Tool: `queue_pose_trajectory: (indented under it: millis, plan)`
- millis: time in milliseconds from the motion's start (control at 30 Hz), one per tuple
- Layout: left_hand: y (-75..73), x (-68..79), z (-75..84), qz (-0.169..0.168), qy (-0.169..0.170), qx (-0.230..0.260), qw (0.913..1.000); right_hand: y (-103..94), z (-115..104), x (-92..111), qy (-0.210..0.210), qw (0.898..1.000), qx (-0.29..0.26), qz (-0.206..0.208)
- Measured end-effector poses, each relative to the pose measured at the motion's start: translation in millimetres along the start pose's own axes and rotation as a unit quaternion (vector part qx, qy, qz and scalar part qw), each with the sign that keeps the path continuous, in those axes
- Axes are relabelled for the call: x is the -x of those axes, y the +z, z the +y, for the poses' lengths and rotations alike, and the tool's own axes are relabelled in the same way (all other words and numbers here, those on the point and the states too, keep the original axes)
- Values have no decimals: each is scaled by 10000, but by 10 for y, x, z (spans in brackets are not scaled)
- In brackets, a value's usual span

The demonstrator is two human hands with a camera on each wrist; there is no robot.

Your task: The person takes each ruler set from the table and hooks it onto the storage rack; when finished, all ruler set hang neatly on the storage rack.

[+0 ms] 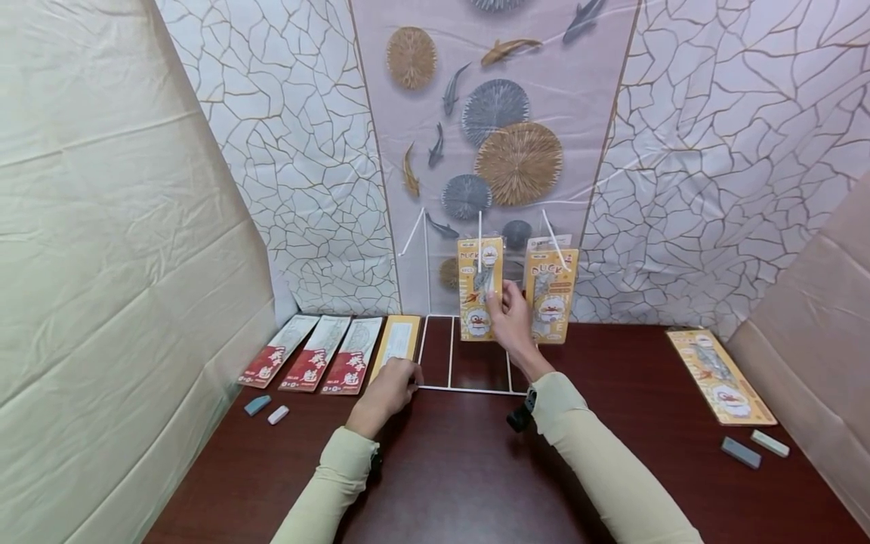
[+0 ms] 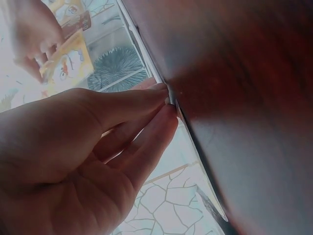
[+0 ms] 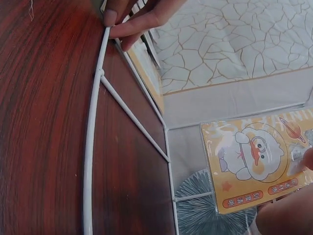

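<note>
Patterned cloth [image 1: 245, 113] behind, dark reddish tabletop [image 1: 462, 468] below. From my station, head view: I have the right hand [image 1: 514, 321] pinching a yellow duck pack [image 1: 472, 295] upright at the white wire rack [image 1: 469, 390], by the middle hook [image 1: 479, 240]; can't tell whether the hook runs through it. Another yellow pack [image 1: 553, 293] hangs at the right hook. Left hand [image 1: 393, 387] grasps the rack's near left corner; the head view hides its fingertips, but my right wrist view shows them closed on the rod. Left wrist view adds thumb meeting fingers at a thin edge. Writing: "DUCK" on both packs at the rack; 刻度清晰 sideways beside a cartoon duck, legible only in the right wrist view; 魁 on three red-and-white packets [image 1: 316, 353], left. One more duck pack [image 1: 720, 378] lies far right.
</note>
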State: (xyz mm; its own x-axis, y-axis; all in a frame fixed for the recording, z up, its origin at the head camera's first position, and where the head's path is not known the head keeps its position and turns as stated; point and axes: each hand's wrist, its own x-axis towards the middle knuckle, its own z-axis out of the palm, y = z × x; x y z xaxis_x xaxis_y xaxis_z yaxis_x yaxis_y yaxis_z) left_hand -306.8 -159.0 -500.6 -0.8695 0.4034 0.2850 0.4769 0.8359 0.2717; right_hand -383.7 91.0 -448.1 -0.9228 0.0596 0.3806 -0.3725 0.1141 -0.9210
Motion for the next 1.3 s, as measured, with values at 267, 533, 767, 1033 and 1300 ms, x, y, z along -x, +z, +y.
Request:
queue_pose_trajectory:
  millis: [267,533,767,1033,1300]
  plan:
    - [-1,7,20,64,30,-33,10000,44,187,13,647,9978,161,-42]
    - [9,-6,21,57,-56,12,10000,-13,337,108,1473,9872,561,-263]
    - [22,-4,20,49,-51,27,10000,-160,308,261,2322,9667,125,-1072]
    - [-1,-4,7,33,-36,3,10000,-516,157,586,1521,9659,878,-1900]
    - [-14,-6,12,-78,-92,-6,9999,-1181,168,651,441,9797,695,-1830]
